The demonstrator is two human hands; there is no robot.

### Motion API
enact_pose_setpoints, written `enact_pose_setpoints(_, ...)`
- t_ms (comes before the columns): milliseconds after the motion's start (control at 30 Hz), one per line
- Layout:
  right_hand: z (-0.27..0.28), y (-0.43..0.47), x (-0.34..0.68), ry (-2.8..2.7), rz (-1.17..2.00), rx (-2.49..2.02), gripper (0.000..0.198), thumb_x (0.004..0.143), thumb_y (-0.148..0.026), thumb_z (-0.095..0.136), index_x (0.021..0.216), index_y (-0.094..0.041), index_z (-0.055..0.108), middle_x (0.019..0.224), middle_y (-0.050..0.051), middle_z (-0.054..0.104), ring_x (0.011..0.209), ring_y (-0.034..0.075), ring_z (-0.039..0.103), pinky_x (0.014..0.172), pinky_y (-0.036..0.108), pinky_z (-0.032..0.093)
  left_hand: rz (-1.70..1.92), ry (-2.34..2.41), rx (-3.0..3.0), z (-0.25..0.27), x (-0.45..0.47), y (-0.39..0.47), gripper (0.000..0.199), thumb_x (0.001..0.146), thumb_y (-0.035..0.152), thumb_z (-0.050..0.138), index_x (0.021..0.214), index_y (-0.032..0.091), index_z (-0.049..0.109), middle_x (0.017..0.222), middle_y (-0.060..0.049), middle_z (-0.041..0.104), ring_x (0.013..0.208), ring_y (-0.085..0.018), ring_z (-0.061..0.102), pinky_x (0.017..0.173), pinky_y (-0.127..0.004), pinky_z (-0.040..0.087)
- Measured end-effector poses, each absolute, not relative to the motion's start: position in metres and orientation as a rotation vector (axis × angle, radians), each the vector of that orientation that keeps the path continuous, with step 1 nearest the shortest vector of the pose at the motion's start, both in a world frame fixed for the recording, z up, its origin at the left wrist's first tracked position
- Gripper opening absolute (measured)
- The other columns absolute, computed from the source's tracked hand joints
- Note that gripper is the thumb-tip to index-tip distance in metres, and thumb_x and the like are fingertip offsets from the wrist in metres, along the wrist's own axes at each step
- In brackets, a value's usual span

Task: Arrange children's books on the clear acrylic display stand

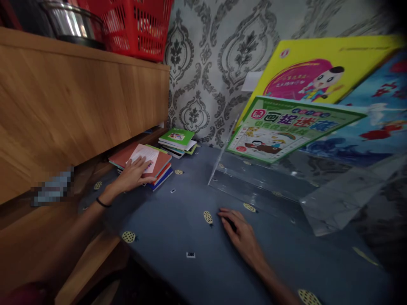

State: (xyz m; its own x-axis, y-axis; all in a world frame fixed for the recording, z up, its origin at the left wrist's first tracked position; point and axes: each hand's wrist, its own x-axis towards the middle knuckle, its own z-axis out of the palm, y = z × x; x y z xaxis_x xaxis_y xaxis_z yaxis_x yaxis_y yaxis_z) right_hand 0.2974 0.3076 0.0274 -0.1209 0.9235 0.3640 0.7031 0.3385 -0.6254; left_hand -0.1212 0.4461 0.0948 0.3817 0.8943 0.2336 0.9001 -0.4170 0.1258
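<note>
My left hand, a dark band at its wrist, lies on top of a stack of books. Its fingers stretch over a white printed sheet or cover on the reddish-brown top book, and the thumb reaches toward the near edge. Under that book, orange and blue edges show. My right hand rests on the table with loosely bent fingers, thumb and forefinger apart, and nothing visible in it. Beyond it stands a clear acrylic book rack holding a green-bordered picture book and a yellow book.
A smaller stack with a green book sits by the patterned wall. Left is a wooden cabinet bearing a red plastic basket and a steel pot. The grey-blue tablecloth has pineapple prints.
</note>
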Motion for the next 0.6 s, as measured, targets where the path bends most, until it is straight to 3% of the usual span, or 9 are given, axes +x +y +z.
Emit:
enact_pose_setpoints(133,0.029,0.307,0.299,-1.902,0.398,-1.413,0.029,0.098,-0.04,0.05,0.1,-0.025,0.074,0.113,0.012,0.074,0.11,0.03,0.069,0.098,0.051,0.055,-0.337,-1.538,-2.708,0.095,-0.125,0.437,0.103,0.081,0.087,0.047,0.159,0.021,0.032,0.165,-0.018,0.031,0.155,-0.038,0.022,0.123,-0.061,0.019)
enact_pose_setpoints(300,0.024,0.306,0.298,-1.885,0.379,-1.423,0.029,0.097,-0.042,0.05,0.098,-0.025,0.074,0.116,0.012,0.074,0.111,0.03,0.069,0.099,0.053,0.054,-0.362,-1.514,-2.647,0.094,-0.124,0.432,0.085,0.092,0.077,0.042,0.155,0.02,0.038,0.162,-0.019,0.036,0.153,-0.035,0.029,0.122,-0.062,0.022)
enact_pose_setpoints(600,0.027,0.307,0.299,-1.92,0.409,-1.435,0.032,0.097,-0.044,0.049,0.099,-0.025,0.075,0.117,0.014,0.074,0.112,0.033,0.068,0.099,0.057,0.054,-0.41,-1.503,-2.601,0.095,-0.112,0.417,0.061,0.097,0.042,0.056,0.152,0.018,0.044,0.159,-0.019,0.042,0.15,-0.034,0.036,0.121,-0.061,0.026)
